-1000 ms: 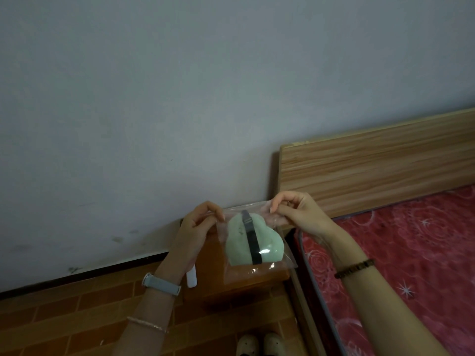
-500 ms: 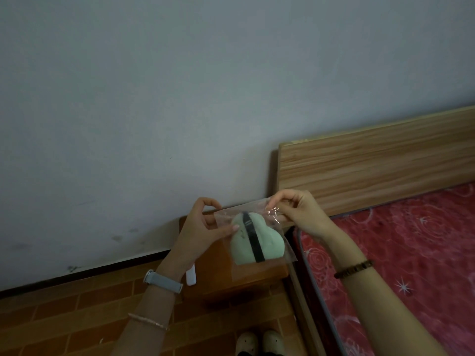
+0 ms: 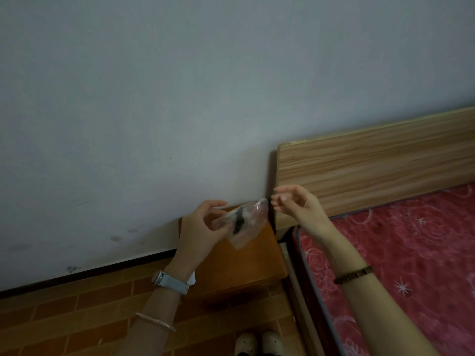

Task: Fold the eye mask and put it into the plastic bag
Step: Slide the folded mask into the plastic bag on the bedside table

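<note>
A clear plastic bag [image 3: 250, 222] hangs tilted and motion-blurred above a wooden nightstand. Inside it lies the folded pale green eye mask [image 3: 237, 217], its black strap showing as a dark band. My left hand [image 3: 203, 227] grips the bag's left side between thumb and fingers. My right hand [image 3: 295, 204] hovers just right of the bag's top corner, fingers spread and loosely curled, touching nothing.
The orange wooden nightstand [image 3: 244, 268] stands against the grey wall, beside a bed with a wooden headboard [image 3: 372, 173] and a red patterned mattress [image 3: 411, 253]. A white object [image 3: 192, 278] lies at the nightstand's left edge. White shoes [image 3: 257, 341] rest on the brick-patterned floor.
My right hand has let go of the bag's top edge and drawn away to the right. The bag has swung over, tilted, in my left hand alone.
</note>
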